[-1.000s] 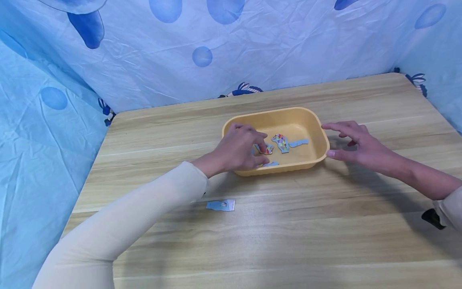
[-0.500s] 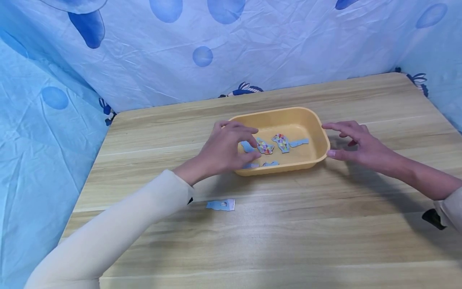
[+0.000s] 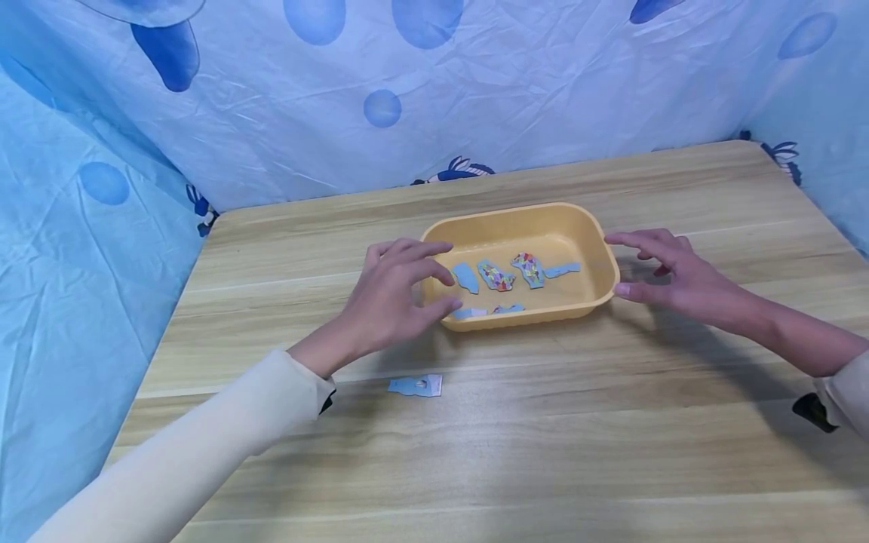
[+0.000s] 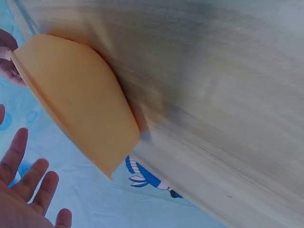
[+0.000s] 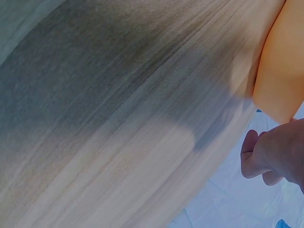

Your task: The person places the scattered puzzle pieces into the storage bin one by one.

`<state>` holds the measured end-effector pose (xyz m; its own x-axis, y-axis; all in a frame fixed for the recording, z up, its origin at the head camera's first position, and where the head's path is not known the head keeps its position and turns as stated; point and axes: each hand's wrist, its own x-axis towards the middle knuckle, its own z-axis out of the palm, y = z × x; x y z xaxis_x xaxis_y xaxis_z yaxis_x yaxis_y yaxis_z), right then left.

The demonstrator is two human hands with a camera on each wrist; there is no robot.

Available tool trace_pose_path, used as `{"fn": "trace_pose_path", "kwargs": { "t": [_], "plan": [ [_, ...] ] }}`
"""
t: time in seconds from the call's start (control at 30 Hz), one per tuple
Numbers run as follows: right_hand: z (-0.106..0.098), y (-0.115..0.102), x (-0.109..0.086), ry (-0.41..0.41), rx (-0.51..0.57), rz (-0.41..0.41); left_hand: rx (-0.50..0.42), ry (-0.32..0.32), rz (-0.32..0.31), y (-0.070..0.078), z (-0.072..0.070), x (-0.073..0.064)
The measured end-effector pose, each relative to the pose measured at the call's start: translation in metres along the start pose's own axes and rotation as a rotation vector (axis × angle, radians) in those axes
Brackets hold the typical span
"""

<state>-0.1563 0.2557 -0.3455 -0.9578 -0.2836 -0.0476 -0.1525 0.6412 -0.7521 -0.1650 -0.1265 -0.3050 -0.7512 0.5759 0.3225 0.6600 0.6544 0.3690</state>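
Observation:
A shallow yellow-orange plastic basin (image 3: 516, 320) holds several flat, irregularly cut picture pieces, light blue with some bright mosaic patches. Among them are a mosaic piece (image 3: 529, 269), another mosaic piece (image 3: 496, 277) and a plain blue piece (image 3: 465, 277). My left hand (image 3: 394, 294) hovers at the basin's left end with nothing in it, fingers loosely spread; the left wrist view shows those fingers beside the basin's outer wall (image 4: 80, 99). At the opposite end, the right hand (image 3: 668, 268) has its index finger and thumb at the rim, relaxed and apart.
A single light blue picture piece (image 3: 416, 385) with a small sailboat print lies on the wood-grain table (image 3: 577, 452), in front of the basin. Blue printed cloth (image 3: 543, 90) hangs behind the table and along its sides.
My left hand has drawn back leftward out of the basin, uncovering the pieces at its left end. The right hand stays at the rim, and the basin has not shifted.

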Motion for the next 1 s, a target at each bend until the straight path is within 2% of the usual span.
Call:
{"fn": "trace_pose_path", "kwargs": {
  "t": [0.13, 0.47, 0.67, 1.0],
  "plan": [
    [0.000, 0.000, 0.000, -0.002, -0.005, 0.003, 0.010, 0.019, -0.006, -0.003, -0.001, -0.009],
    [-0.001, -0.002, -0.001, -0.006, -0.009, -0.004, -0.006, 0.012, -0.062, -0.007, 0.000, -0.035],
    [-0.002, -0.002, -0.001, -0.015, -0.009, 0.002, -0.024, -0.043, -0.146, -0.006, 0.005, -0.052],
    [-0.003, -0.004, -0.001, -0.020, -0.024, 0.016, -0.019, -0.118, -0.198, -0.009, 0.013, -0.072]
  ]
}}
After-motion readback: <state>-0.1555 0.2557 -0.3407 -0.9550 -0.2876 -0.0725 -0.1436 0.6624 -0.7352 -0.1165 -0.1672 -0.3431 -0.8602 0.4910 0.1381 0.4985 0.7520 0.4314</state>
